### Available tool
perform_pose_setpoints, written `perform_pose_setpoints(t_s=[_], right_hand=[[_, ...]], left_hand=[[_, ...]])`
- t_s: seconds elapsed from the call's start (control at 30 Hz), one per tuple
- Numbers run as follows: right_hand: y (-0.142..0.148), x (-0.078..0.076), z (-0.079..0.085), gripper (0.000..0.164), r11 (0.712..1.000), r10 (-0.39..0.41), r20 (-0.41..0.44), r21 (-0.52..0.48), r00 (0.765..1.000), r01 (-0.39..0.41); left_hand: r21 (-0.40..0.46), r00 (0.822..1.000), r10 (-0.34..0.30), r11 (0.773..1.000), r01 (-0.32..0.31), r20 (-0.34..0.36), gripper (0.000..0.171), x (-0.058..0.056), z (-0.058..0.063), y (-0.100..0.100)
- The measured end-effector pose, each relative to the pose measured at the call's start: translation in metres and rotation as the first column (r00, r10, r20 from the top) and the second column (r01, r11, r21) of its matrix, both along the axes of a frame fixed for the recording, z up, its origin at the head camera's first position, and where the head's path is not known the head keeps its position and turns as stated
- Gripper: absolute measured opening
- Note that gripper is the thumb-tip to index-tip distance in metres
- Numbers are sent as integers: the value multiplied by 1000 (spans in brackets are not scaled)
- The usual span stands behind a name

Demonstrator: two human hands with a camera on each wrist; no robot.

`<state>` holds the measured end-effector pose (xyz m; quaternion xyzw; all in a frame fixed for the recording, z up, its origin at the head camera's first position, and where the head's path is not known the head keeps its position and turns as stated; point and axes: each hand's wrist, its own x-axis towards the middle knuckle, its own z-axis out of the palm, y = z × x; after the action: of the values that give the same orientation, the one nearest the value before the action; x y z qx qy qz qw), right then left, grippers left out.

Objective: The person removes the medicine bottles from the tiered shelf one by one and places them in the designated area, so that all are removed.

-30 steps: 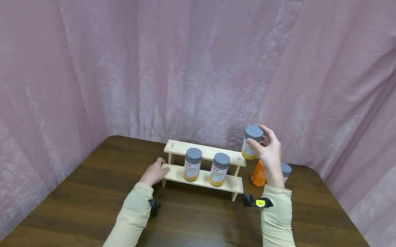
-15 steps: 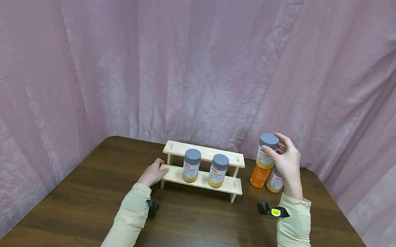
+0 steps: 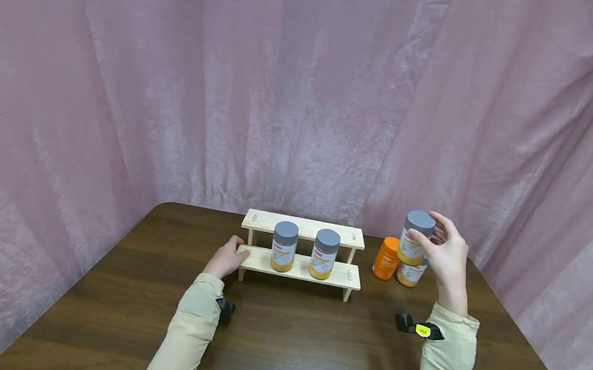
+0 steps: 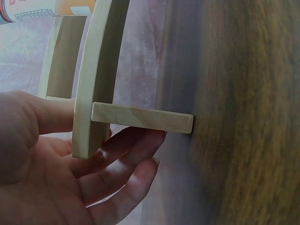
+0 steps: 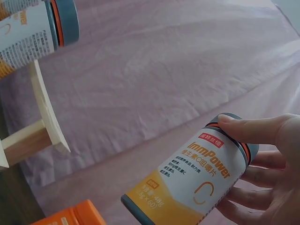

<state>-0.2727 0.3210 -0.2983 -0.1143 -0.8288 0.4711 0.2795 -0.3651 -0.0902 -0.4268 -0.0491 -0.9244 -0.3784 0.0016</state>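
Note:
My right hand [image 3: 449, 254] holds a white-and-yellow vitamin bottle [image 3: 416, 239] around its grey lid and upper part. In the right wrist view the bottle [image 5: 190, 178] is tilted, thumb near the lid and fingers behind. It hangs in front of another grey-lidded bottle [image 3: 410, 275] on the table and overlaps it in the head view. At the left end of a two-tier wooden rack [image 3: 300, 268], my left hand [image 3: 224, 258] grips the lower board. The left wrist view has the thumb on top of that board [image 4: 89, 93], fingers below beside the leg.
Two matching bottles, one left [image 3: 284, 247] and one right [image 3: 324, 254], stand on the rack's lower tier. An orange bottle [image 3: 385, 259] stands to the right of the rack on the brown wooden table [image 3: 288, 341]. A pink curtain [image 3: 301, 96] hangs behind.
My right hand has carried the bottle rightward and lower, from beside the rack's upper tier past the orange bottle. The left hand stays on the rack.

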Motion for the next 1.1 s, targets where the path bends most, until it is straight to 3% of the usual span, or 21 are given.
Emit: perform_pose_setpoints(t_s=[0.33, 0.77, 0.9, 1.1], right_hand=[[22, 8, -4, 64, 996, -86, -32, -26, 996, 85], [55, 10, -17, 62, 978, -183, -108, 79, 977, 192], [69, 7, -28, 62, 976, -189, -81, 96, 979, 196], [85, 3, -41, 65, 962, -184, 39, 212, 982, 172]], left_hand=[[-6, 1000, -1, 1000, 1, 13, 42, 0, 0, -1], [4, 1000, 7, 1000, -7, 22, 43, -1, 0, -2], [7, 1000, -2, 1000, 2, 13, 43, -2, -1, 0], [4, 1000, 7, 1000, -7, 1, 43, 1, 0, 1]])
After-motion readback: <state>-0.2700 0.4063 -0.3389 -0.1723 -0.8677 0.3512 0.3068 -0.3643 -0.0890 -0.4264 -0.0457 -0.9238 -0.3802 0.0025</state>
